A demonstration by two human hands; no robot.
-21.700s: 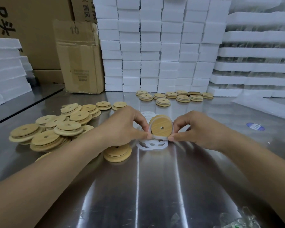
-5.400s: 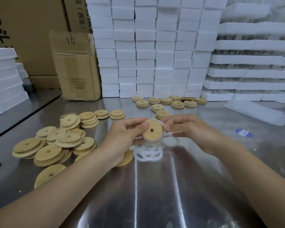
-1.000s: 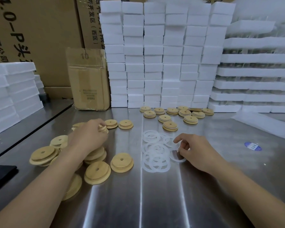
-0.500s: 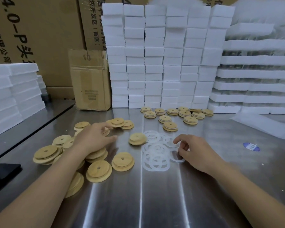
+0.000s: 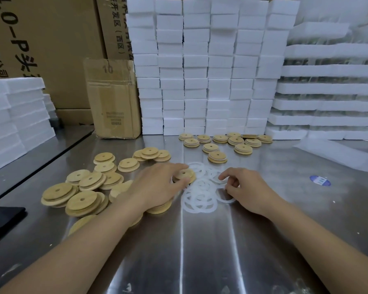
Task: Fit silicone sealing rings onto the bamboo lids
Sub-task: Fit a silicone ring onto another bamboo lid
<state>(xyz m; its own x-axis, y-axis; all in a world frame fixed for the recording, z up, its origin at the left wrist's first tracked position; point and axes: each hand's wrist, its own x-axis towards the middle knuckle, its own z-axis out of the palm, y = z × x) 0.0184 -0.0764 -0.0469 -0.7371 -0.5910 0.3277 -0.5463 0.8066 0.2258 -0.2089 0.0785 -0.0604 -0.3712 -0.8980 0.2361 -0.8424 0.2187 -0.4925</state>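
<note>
Translucent white silicone rings [image 5: 200,201] lie overlapping on the steel table [image 5: 210,251] at the centre. Bare bamboo lids [image 5: 82,200] with centre holes are heaped to the left. My left hand [image 5: 157,184] reaches across them and holds one bamboo lid [image 5: 184,174] between fingers and thumb at the left edge of the rings. My right hand [image 5: 249,189] rests on the right side of the rings, fingers curled, with one ring [image 5: 218,179] pinched at the fingertips. Lids with white rings fitted [image 5: 218,157] lie in a loose group farther back.
White foam blocks [image 5: 200,81] are stacked like a wall at the back, with foam trays [image 5: 331,90] to the right and more [image 5: 13,115] on the left. A cardboard box [image 5: 113,98] stands back left. A blue sticker [image 5: 320,181] and a black object [image 5: 2,217] lie on the table.
My left hand has moved right from the lid heap to a single lid beside the rings and taken hold of it. My right hand has stayed on the rings.
</note>
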